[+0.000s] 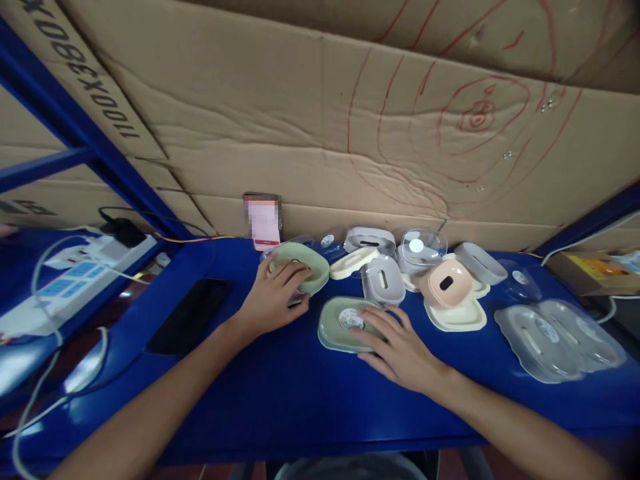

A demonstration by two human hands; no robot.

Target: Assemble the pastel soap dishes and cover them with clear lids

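Note:
My left hand (277, 293) rests over a green oval lid (318, 268) at the middle of the blue table, its fingers bent around the near part. Below and to the right, a green box under a clear cover (334, 339) has a round sticker on top. My right hand (400, 347) lies on the right part of that cover with its fingers spread. Just behind it sits a grey slotted lid (393, 291), with a cream piece (354, 264) to its left. What lies under my left palm is hidden.
A peach slotted box (436, 295) sits on a cream tray (465, 317). Clear-covered grey boxes (540, 340) stand at the right. A dark phone (189, 317), power strip (65, 287) and cables lie left. A lit phone (265, 223) leans on the cardboard (225, 120).

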